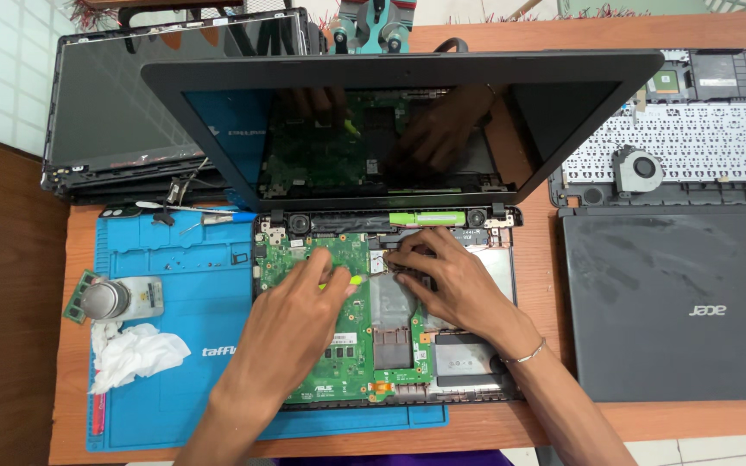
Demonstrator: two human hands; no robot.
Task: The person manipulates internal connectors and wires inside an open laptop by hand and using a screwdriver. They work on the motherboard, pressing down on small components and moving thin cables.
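Note:
An opened laptop base lies on the blue mat, its green motherboard (338, 345) exposed and its dark screen (390, 129) tilted up behind. My left hand (291, 324) rests on the board and grips a small yellow-green tool (351, 281), tip pointing right. My right hand (442, 280), a thin bracelet at the wrist, presses its fingertips on a part near the board's upper middle, beside a silver heat shield (390, 302). The two hands almost meet above the board.
A blue repair mat (174, 345) holds a small metal-capped jar (105, 299), crumpled white tissue (135, 354) and loose screws. Stacked laptop screens (114, 112) stand at back left. At right lie a black laptop lid (675, 302) and an upturned keyboard frame with fan (675, 138).

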